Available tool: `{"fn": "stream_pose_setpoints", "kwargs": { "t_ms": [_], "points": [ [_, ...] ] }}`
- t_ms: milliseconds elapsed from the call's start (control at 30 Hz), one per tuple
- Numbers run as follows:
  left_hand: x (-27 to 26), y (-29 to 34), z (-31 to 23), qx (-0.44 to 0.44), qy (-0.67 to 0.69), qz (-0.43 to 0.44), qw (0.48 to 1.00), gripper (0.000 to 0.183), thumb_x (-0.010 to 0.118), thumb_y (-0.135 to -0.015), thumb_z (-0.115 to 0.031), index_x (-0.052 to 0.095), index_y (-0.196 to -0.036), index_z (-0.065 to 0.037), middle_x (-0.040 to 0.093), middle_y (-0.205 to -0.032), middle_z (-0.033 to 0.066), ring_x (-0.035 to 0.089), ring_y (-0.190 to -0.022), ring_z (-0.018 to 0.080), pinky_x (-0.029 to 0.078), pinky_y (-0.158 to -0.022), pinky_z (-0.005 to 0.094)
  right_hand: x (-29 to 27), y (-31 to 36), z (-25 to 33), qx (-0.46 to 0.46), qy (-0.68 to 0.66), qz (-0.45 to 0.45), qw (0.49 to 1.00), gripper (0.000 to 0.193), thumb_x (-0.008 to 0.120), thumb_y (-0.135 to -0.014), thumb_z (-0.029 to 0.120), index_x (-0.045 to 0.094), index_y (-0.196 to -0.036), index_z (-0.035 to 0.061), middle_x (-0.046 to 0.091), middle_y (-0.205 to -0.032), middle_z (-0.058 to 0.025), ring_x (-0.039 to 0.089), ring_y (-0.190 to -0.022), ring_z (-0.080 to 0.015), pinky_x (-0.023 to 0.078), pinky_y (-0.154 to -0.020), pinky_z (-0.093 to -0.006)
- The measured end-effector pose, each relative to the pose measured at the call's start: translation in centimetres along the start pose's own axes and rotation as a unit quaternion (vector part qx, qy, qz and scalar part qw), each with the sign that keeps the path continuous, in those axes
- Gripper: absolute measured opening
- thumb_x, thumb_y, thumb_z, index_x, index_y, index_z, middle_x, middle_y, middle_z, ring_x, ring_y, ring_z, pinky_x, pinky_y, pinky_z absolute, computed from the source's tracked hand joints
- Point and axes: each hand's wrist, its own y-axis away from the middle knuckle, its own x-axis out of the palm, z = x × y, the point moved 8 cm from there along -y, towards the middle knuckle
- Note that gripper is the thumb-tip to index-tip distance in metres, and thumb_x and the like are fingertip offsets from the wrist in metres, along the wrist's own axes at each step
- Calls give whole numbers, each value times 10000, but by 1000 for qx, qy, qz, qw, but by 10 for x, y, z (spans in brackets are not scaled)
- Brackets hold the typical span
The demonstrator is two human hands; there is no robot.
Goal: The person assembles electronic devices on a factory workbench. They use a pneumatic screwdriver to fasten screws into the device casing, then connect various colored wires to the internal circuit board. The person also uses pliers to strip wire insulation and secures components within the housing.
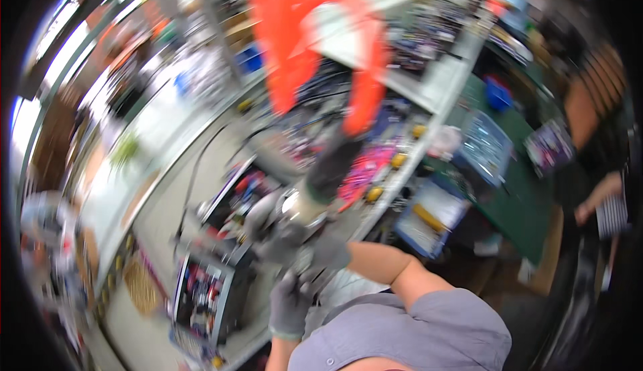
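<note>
My left hand [289, 307], in a grey glove, is raised in front of the grey shirt with its fingers curled in. Just above it, my right hand [327, 254], also gloved in grey, reaches in from the right; its fingers are smeared. A small pale piece [303, 260] shows between the two hands, too blurred to name. Right above them is a blurred tool-like object with a dark body [335, 163] and a shiny, cream-coloured end [305, 207]. Rounded grey shapes [266, 224] beside that end are unclear. A bright orange-red object [288, 36] hangs above, badly blurred.
Bins of small coloured parts [204, 297] stand on the bench at left. A green table [516, 203] at right bears a clear blue tray [485, 146]; a blue-edged box [432, 217] sits near it. Another person's arm [599, 193] shows at far right.
</note>
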Motion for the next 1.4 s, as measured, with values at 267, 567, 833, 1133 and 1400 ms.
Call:
{"fn": "stream_pose_setpoints", "kwargs": {
  "t_ms": [267, 567, 833, 1133, 1400],
  "points": [
    [7, -25, 24, -86, 340, 10, 936, 279, 480, -1045, -338, 530, -1148, -83, 533, -835, -42, 385, -497, 37, 294, -387, 184, -42, 31, 22, -10, -80, -63, 995, 317, 780, -836, 143, 600, -1078, 46, 604, -942, 9, 547, -869, -69, 463, -798, -261],
    [12, -42, 17, -113, 479, 86, 866, 328, 463, -1048, -376, 596, -1027, -77, 534, -704, -44, 371, -437, 29, 293, -326, 199, -46, 30, 27, 3, -124, -111, 986, 346, 787, -847, 274, 597, -1052, 71, 589, -956, 8, 531, -859, -74, 455, -761, -255],
    [21, -42, -11, -89, 484, 61, 868, 358, 486, -1026, -451, 587, -921, -124, 514, -680, -47, 348, -408, 45, 236, -334, 220, -38, 24, 28, -15, -180, -30, 983, 360, 792, -831, 235, 591, -1081, 71, 599, -932, 10, 541, -833, -64, 462, -733, -244],
    [-26, -26, -24, 77, 181, -167, 966, 460, 456, -1021, -497, 611, -1057, -66, 515, -708, -43, 401, -519, 33, 290, -451, 205, -24, 24, 24, 25, -151, -99, 983, 341, 791, -825, 171, 600, -1080, 48, 630, -995, -31, 579, -853, -74, 493, -731, -244],
    [-127, -21, -138, 199, -535, -353, 742, 147, 685, -791, -193, 724, -910, -116, 653, -934, 101, 594, -941, 310, 429, -865, 458, -55, 18, 65, -62, -127, -124, 982, 494, 755, -836, 309, 536, -1202, 60, 606, -1003, -63, 595, -783, -155, 515, -758, -360]
  ]
}}
